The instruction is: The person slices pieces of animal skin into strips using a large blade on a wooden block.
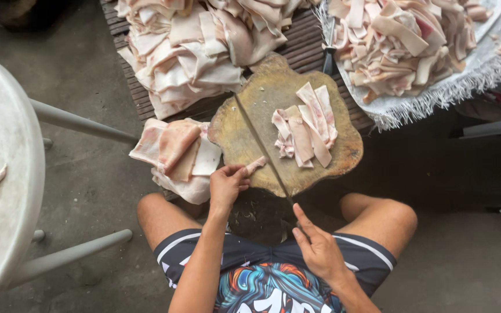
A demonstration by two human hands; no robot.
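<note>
A round wooden cutting board [250, 124] lies in front of my knees. My left hand [226, 184] pinches a small strip of pale pork skin [256, 165] at the board's near edge. A long thin knife [260, 145] lies diagonally across the board, its edge right beside that strip. My right hand [315, 246] grips the knife's handle end below the board, index finger stretched toward the blade. A small heap of cut strips [305, 124] sits on the right half of the board.
Big piles of pork skin lie behind the board: one [187, 46] on a dark slatted surface, another [401, 40] on a white fringed cloth [465, 81]. Several slabs [175, 153] rest left of the board. A white round table [4, 150] with a few scraps stands at left.
</note>
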